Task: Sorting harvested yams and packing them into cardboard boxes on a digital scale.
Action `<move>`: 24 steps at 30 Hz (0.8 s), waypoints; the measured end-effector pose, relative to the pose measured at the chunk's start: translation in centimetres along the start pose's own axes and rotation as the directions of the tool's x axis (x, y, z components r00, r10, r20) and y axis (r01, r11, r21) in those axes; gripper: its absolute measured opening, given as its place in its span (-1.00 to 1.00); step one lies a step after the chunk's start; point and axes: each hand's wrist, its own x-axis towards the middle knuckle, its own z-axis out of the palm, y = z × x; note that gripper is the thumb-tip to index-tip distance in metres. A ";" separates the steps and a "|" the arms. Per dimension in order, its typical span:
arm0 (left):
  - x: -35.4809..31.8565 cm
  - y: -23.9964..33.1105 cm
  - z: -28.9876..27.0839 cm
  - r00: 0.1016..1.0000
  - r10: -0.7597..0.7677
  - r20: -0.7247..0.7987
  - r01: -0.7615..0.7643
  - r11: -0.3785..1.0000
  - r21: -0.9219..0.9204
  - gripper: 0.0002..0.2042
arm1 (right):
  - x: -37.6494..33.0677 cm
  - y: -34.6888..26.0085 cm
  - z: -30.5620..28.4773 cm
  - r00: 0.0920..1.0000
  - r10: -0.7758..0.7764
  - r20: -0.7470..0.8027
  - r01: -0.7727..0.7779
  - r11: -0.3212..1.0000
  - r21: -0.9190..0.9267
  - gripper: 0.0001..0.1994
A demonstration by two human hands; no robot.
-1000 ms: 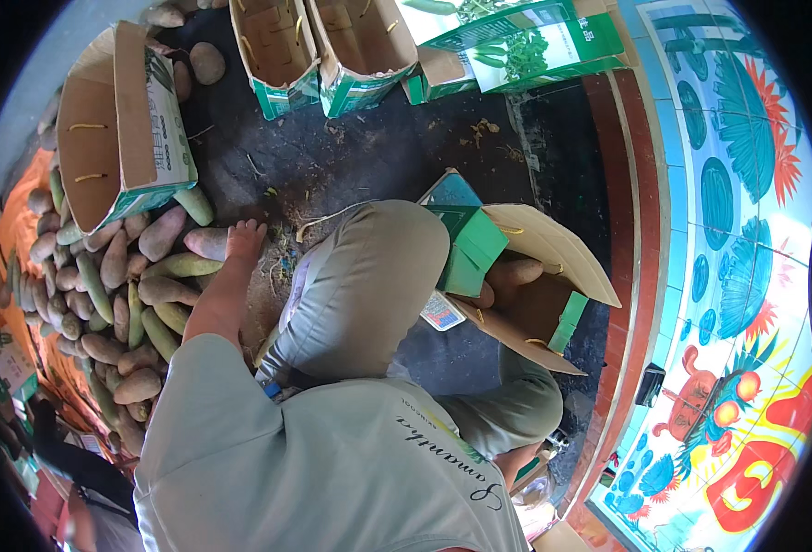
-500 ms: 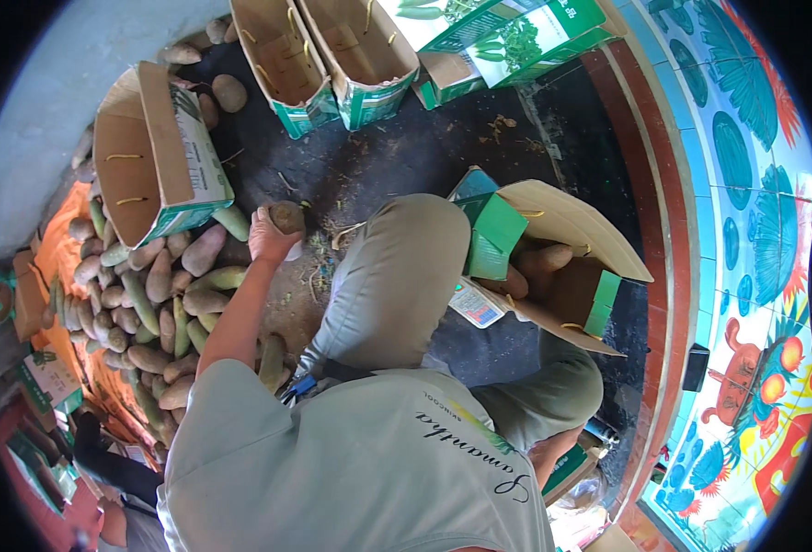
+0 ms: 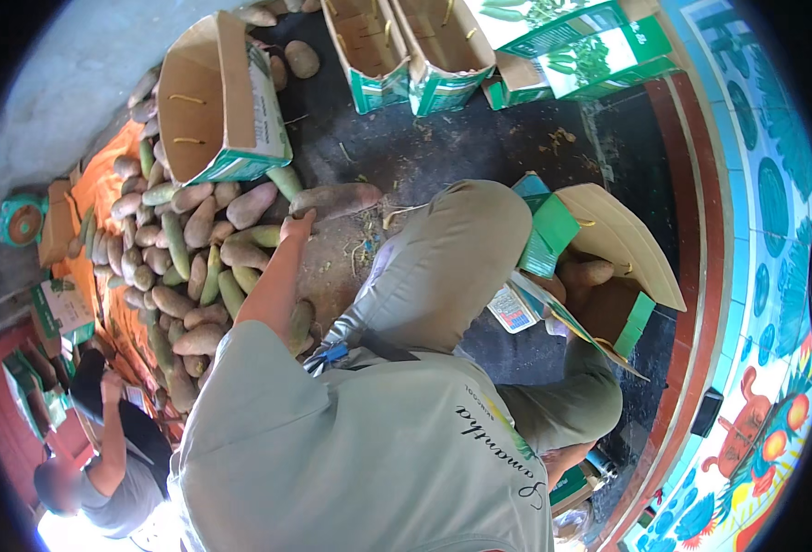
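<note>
1. Left hand [image 3: 297, 224]: closed on the near end of a long reddish-brown tuber [image 3: 340, 200]; the tuber points rightward, between the heap and the raised knee [image 3: 484, 216]; whether it touches the floor cannot be told.
2. Right hand: not discernible; its state cannot be told.
3. Heap of tubers and green gourds [image 3: 199, 339]: left of the left forearm, partly on an orange sheet [image 3: 102, 198].
4. Right-hand carton [image 3: 622, 221]: open, tubers inside; beyond the knee.
5. Upper-left carton [image 3: 233, 87]: open, beside the heap; co-worker [image 3: 121, 488] at lower left.
</note>
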 end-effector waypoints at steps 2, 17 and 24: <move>-0.7 -1.8 -1.4 0.998 0.041 0.045 -0.047 0.988 0.150 -0.29 | -1.1 -1.4 0.7 0.991 0.132 0.013 -0.133 0.984 0.117 -0.51; -7.7 -5.9 -11.1 0.928 0.202 -0.314 0.059 0.750 0.658 -0.26 | 1.8 1.2 -0.5 0.997 -0.061 0.053 0.072 0.967 -0.246 -0.48; -2.8 -5.3 -12.1 0.963 0.119 -0.242 0.016 0.870 0.493 -0.18 | 3.4 3.7 -1.5 0.974 -0.209 0.085 0.222 0.954 -0.199 -0.48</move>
